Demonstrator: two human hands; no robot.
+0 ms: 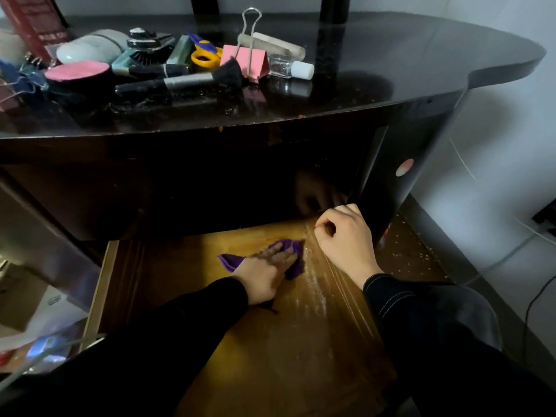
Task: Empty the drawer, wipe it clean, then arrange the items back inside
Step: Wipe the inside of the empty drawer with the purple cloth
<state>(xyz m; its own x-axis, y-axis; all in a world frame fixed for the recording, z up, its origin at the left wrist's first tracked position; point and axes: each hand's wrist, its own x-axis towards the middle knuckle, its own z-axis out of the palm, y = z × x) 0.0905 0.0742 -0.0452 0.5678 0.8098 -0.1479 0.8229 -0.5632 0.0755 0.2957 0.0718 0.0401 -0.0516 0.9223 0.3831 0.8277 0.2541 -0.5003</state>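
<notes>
The wooden drawer (319,341) is pulled out below the dark desk and holds no items. My left hand (266,270) lies flat on a purple cloth (233,261), pressing it on the drawer floor near the back. White dust streaks (313,284) run along the floor beside the right wall. My right hand (346,236) is curled, resting on the drawer's right wall near the back corner. On the desk top lie the removed things: makeup brushes (180,81), yellow scissors (204,57), a pink binder clip (251,60), a small clear bottle (290,67), a pink-topped compact (76,72).
The glossy dark desk top (391,64) overhangs the drawer. A red book (33,24) stands at the back left. A lower shelf with crumbs (412,254) sits right of the drawer. A cable (538,296) runs on the floor at the right. Bags and clutter (45,347) lie at the left.
</notes>
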